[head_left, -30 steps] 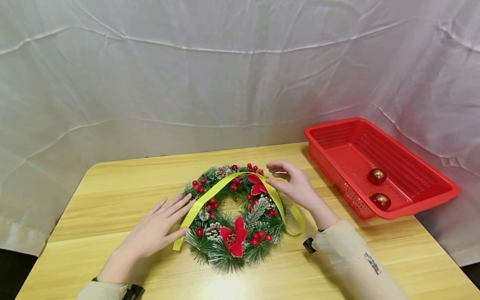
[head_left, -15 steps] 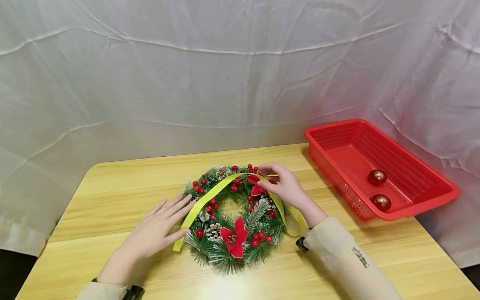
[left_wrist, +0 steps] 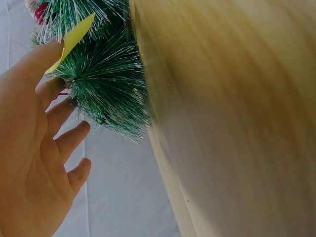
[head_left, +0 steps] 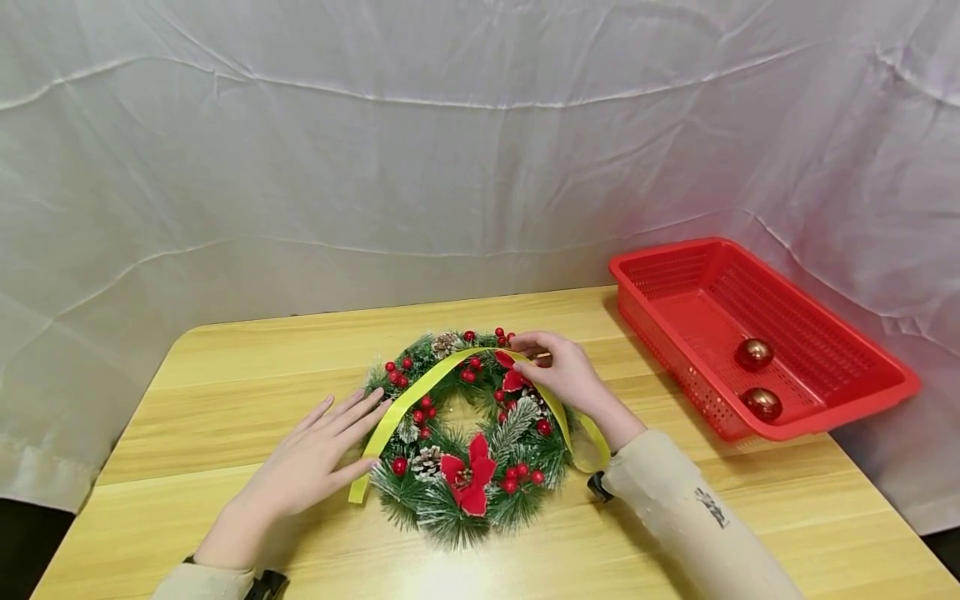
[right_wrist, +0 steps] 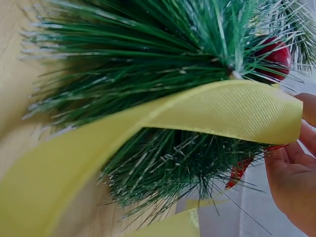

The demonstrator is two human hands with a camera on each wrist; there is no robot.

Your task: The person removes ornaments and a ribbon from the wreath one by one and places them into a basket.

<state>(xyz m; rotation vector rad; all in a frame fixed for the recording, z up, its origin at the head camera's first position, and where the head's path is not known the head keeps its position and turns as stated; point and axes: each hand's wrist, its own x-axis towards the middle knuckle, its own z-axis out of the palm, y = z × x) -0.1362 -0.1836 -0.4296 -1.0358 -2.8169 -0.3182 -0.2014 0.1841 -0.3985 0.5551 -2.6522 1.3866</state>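
Note:
A green wreath (head_left: pixel 420 500) with red berries, pine cones and red cloth flowers (head_left: pixel 470 479) lies on the wooden table. Over it arches a yellow ribbon (head_left: pixel 411 395), its left end hanging past the wreath's edge. My left hand (head_left: pixel 315 458) rests at the left rim, fingers spread, the thumb touching the ribbon. In the left wrist view, ribbon (left_wrist: pixel 76 37) shows near that hand's fingertips. At the upper right rim my right hand (head_left: pixel 573 379) curves loosely around the ribbon beside a red flower, with a gap between thumb and index finger. Its fingertips are partly hidden.
At the right back stands a red perforated basket (head_left: pixel 667 354) holding two shiny copper-coloured balls (head_left: pixel 754 353). A loop of ribbon (head_left: pixel 592 442) lies by the wreath's right side. Pale cloth (head_left: pixel 480 183) hangs behind the table (head_left: pixel 247 375).
My right hand has moved left onto the wreath's upper right part, over the ribbon and flower. The ribbon loop at the right has shifted slightly. My left hand stays put.

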